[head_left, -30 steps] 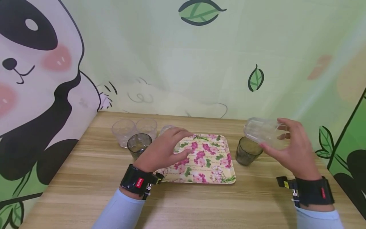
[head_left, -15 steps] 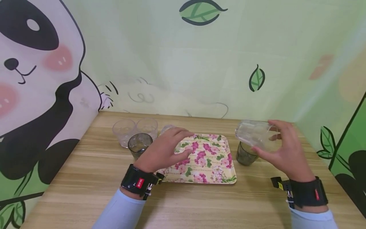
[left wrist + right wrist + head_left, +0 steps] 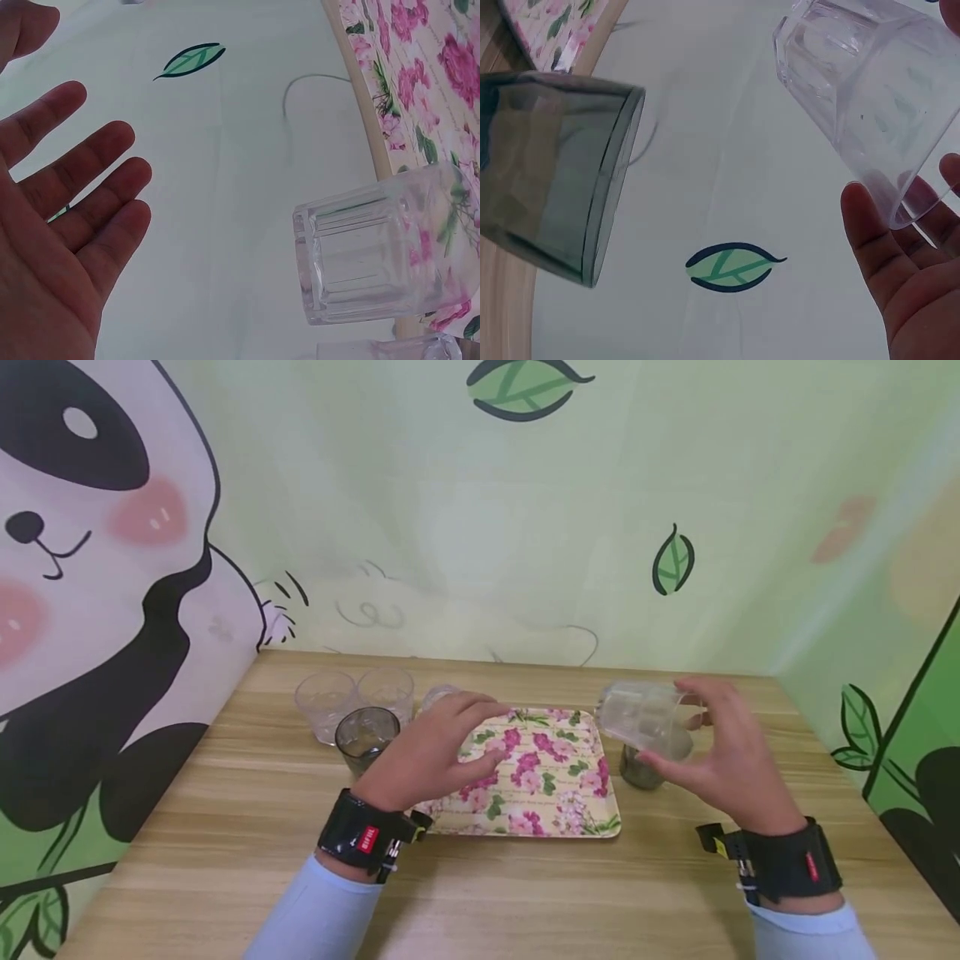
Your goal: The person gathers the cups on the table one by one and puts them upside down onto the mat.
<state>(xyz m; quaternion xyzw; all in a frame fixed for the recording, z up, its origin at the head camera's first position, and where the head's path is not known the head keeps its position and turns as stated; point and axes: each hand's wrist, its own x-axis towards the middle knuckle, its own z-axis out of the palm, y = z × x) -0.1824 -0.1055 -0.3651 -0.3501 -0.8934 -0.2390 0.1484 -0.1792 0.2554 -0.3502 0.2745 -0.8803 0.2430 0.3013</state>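
Observation:
My right hand (image 3: pixel 738 760) grips a clear plastic cup (image 3: pixel 637 714) near its rim. The cup is tilted on its side, base pointing left, above the tray's right edge. Just below it, a dark grey cup (image 3: pixel 641 770) stands upright on the table, partly hidden. My left hand (image 3: pixel 431 752) hovers with loosely spread fingers over the left side of a floral tray (image 3: pixel 540 777), holding nothing. Behind that hand, mostly hidden in the head view, a clear cup (image 3: pixel 367 255) sits upside down on the tray in the left wrist view.
Left of the tray stand two clear cups, one further left (image 3: pixel 324 706) and one nearer the tray (image 3: pixel 386 692). A dark cup (image 3: pixel 363 739) stands in front of them, beside my left hand. A printed cloth backdrop (image 3: pixel 480 527) rises behind the wooden table (image 3: pixel 525 893).
My right hand has moved left with the clear cup, from right of the dark cup to above it and the tray's edge. My left hand has stayed in place.

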